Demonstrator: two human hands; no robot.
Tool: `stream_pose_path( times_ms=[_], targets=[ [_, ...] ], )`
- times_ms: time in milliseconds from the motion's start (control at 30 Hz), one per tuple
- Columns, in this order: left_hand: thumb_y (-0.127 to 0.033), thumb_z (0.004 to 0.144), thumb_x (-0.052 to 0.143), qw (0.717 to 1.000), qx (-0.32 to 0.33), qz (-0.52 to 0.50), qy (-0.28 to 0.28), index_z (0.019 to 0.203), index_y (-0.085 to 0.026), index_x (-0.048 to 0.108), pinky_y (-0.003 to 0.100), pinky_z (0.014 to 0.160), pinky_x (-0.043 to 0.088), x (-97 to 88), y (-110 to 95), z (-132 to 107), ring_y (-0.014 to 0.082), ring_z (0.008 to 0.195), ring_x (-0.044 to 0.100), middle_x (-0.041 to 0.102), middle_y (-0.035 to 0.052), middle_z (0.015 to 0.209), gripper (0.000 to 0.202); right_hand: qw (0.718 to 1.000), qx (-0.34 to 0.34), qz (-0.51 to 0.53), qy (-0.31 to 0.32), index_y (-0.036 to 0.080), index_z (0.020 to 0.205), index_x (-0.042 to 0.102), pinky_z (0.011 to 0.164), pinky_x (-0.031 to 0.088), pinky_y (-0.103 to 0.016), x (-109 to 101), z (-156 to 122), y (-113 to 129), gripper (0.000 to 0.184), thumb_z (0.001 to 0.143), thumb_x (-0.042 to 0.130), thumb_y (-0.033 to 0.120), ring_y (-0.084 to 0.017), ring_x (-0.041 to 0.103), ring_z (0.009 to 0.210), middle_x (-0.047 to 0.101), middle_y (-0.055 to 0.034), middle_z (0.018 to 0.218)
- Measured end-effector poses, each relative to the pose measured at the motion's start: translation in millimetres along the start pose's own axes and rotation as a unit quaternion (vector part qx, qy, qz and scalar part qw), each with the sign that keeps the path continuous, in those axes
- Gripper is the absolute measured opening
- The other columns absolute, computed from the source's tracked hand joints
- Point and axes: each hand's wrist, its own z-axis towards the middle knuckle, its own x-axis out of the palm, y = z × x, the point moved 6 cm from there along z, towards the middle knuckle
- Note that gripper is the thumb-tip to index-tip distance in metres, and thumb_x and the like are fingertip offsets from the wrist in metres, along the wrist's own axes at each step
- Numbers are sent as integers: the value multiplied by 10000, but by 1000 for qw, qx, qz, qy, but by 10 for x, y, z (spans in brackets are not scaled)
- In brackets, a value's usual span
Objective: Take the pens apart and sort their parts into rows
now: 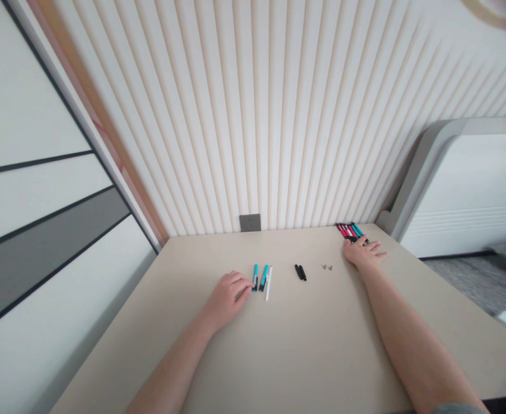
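My left hand (231,293) rests on the table with its fingers loosely bent, the thumb a little apart from them. Its fingertips are at the lower end of a teal and black pen piece (255,275). Close beside that lie a second teal and black pen piece (264,277) and a thin white stick (269,283). Over at the far right corner, my right hand (365,253) has its fingers spread over the near ends of a row of pens (349,230), red, white and teal with black ends. The hand partly hides these pens.
Two black pen parts (300,272) lie mid-table, and two small metallic pieces (327,267) sit to their right. Behind the beige table (244,356) rises a ribbed wall with a dark socket (250,222). A white and grey headboard (468,184) stands to the right.
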Motion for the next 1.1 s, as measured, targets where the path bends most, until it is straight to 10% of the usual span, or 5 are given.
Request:
stream_pose_path(
  times_ms=[333,1100],
  targets=[
    [-201,953,472,1000,10,24,10,954,-203,655,346,847,428,19,2,-5,186,908,575,663,42,921,183,997,-3,-2,-76,-136,1435,196,1083,62,-652,-150,-231,0,936,858,370,580,-473,157,1386,226,-410,1449],
    [-198,944,488,999,14,29,27,956,-207,667,345,853,434,60,4,-17,185,901,584,673,38,914,180,1000,-16,-18,15,-86,1464,168,1077,-25,-669,-120,-304,101,909,869,266,594,-366,98,1428,196,-311,1517]
  ],
)
